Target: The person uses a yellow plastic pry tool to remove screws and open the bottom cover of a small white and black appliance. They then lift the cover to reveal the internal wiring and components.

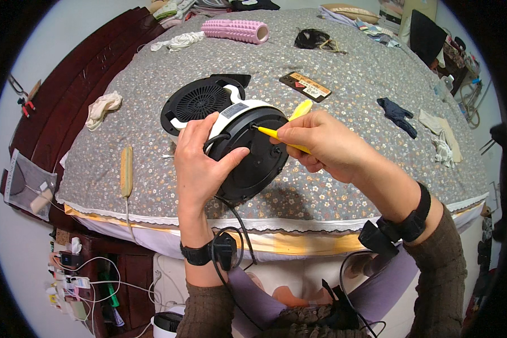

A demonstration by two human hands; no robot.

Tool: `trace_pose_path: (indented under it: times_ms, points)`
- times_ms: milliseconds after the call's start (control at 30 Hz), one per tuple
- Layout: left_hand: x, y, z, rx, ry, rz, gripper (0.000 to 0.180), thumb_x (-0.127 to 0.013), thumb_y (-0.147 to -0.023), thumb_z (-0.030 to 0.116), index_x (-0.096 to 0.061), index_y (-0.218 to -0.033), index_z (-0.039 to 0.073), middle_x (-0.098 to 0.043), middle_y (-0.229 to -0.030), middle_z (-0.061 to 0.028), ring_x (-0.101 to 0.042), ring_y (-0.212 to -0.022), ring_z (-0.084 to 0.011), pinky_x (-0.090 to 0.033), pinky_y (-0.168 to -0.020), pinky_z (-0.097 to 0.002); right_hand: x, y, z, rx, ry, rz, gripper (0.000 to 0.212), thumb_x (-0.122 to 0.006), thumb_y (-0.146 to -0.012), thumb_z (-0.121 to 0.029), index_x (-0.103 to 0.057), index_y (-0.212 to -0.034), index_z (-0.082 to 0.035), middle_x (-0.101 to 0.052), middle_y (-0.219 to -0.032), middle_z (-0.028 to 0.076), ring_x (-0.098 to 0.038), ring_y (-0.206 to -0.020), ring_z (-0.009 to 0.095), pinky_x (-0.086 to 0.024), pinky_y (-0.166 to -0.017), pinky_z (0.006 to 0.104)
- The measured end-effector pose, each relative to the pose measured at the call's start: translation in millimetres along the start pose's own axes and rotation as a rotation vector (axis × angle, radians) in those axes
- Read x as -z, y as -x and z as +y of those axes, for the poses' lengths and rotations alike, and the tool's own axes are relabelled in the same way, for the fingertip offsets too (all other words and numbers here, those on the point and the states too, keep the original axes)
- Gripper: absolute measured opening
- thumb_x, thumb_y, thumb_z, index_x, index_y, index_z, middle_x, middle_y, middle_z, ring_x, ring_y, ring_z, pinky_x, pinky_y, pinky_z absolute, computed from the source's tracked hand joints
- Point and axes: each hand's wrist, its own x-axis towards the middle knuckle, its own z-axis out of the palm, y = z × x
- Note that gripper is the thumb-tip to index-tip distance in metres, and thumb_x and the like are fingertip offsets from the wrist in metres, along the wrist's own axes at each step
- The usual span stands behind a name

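Note:
A white and black electric fan (262, 158) lies tipped on the bed, its round black base facing up toward me. My left hand (200, 152) grips the edge of that base, fingers over the white housing and thumb on the black underside. Behind it is the round slatted black grille (203, 100). My right hand (324, 143) pinches a yellow-handled tool (268, 132), whose thin dark tip meets a small hole near the base's upper edge. The tool's exact kind is partly hidden by my fingers. A black cord (239, 217) runs down from the base.
The bed has a floral grey cover (163, 197). Around lie a yellow stick-shaped thing (127, 172) with a cord, a dark orange-labelled card (305, 86), a pink foam roller (235, 31) and dark cloth (397, 117). Cables and a cabinet (118, 259) stand lower left.

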Motion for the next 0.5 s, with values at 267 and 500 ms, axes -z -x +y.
trace_pose_path:
  times_ms: [267, 500]
  points:
    - [0.6, 0.6, -1.6, -0.019, -0.006, 0.007, 0.068, -0.09, -0.064, 0.026, -0.066, -0.121, -0.001, -0.064, -0.106, -0.0141, -0.062, -0.101, -0.0337, -0.049, -0.089, -0.0425, -4.3, 2.9, 1.6, 0.072, 0.013, -0.016, 0.022, -0.064, -0.099, -0.019, -0.07, -0.104, 0.002, -0.053, -0.069, -0.001, -0.04, -0.052, 0.005, -0.03, -0.046, 0.0233]
    - [-0.1, 1.0, -2.8, -0.018, -0.013, 0.005, 0.068, -0.09, -0.063, 0.025, -0.066, -0.121, -0.001, -0.064, -0.106, -0.014, -0.061, -0.101, -0.0337, -0.049, -0.089, -0.0427, -9.8, -2.1, 6.8, 0.244, 0.345, 0.133, 0.026, -0.065, -0.097, -0.015, -0.073, -0.11, 0.006, -0.061, -0.075, 0.0, -0.051, -0.061, 0.007, -0.041, -0.054, 0.0252]
